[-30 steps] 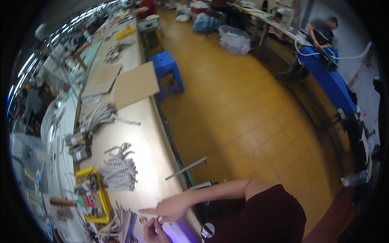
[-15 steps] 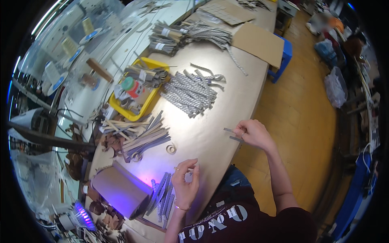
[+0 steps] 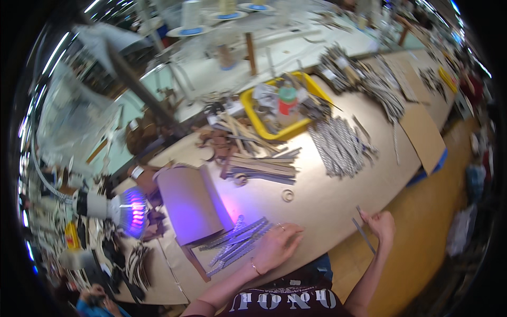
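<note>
My right hand [image 3: 380, 224], past the table's front edge, pinches a thin grey strip [image 3: 363, 233] that hangs down beside the wrist. My left hand [image 3: 277, 245] is over the table, its fingers loosely bent and apart, with nothing visible in them. Close to it lies a loose pile of grey braided strips [image 3: 232, 245], lit purple. A curved brown sheet [image 3: 190, 203] stands just behind that pile. Farther right are a small tan ring [image 3: 287, 195] and a bundle of silvery braided straps [image 3: 338, 145].
A glowing purple lamp [image 3: 132, 212] stands at the left. Flat beige and grey strips [image 3: 264, 165] lie mid-table, before a yellow tray [image 3: 248, 113] holding a green-capped bottle [image 3: 287, 100]. Cardboard [image 3: 423, 138] overhangs the right edge. Another person's hands [image 3: 97, 296] show at lower left.
The view has turned to the left, so the table contents appear farther right. My left hand has come over beside the braided strips. My right hand still holds the grey strip.
</note>
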A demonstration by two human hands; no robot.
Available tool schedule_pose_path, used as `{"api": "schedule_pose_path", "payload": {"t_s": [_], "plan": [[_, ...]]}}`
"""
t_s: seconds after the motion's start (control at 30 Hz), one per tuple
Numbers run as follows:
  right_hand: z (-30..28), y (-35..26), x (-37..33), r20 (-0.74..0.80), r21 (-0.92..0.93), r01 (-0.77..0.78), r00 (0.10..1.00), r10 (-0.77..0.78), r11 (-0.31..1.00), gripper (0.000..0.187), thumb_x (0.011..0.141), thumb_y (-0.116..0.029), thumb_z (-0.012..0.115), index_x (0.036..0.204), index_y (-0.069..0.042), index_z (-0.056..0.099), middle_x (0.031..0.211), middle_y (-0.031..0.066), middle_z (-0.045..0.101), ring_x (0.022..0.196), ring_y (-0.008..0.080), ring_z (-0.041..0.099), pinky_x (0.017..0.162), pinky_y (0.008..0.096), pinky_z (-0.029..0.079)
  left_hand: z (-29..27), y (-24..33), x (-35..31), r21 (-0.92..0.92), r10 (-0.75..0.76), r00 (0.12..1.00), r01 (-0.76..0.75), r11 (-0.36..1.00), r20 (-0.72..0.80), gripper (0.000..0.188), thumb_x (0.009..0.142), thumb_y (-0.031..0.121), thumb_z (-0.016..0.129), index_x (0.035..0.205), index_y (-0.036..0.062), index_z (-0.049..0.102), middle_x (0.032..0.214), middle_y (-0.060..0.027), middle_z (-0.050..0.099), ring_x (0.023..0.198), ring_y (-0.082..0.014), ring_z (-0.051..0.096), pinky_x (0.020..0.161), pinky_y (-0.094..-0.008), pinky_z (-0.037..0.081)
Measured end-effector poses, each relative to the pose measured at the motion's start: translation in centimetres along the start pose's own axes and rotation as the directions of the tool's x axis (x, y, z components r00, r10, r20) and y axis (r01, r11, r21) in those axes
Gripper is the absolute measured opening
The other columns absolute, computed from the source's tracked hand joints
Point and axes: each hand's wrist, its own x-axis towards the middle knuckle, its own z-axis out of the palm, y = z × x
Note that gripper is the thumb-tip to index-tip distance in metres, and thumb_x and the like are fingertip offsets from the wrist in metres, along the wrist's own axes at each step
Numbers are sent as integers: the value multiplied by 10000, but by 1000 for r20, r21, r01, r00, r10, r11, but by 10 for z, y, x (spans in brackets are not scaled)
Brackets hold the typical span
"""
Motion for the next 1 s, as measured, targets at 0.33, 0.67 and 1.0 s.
{"api": "schedule_pose_path", "payload": {"t_s": [0.33,0.67,1.0], "plan": [[3,-85,-32,-638,10,555,644,-422,831,405,836,-323,762,1083,-24,643,999,144,637,957,313,614,839,405,473,-32,-8,-11,70,85,996,-84,994,-7,224,874,158,688,1083,79,682,1038,-92,683,911,-279,662,801,-389,508],[63,-397,-16,-320,262,883,460,-828,389,329,817,-324,762,896,-10,700,841,189,698,809,333,689,745,419,529,-70,-9,-39,109,-77,976,102,989,-206,194,851,126,726,1038,81,706,1017,-87,711,933,-257,685,810,-367,530],[83,-425,2,-193,424,796,546,-815,433,324,824,-332,740,823,-9,720,815,199,710,831,352,699,776,457,539,-90,-11,-35,91,-81,949,114,989,-305,200,828,99,743,1020,67,702,977,-92,718,869,-271,684,779,-367,529]]}}
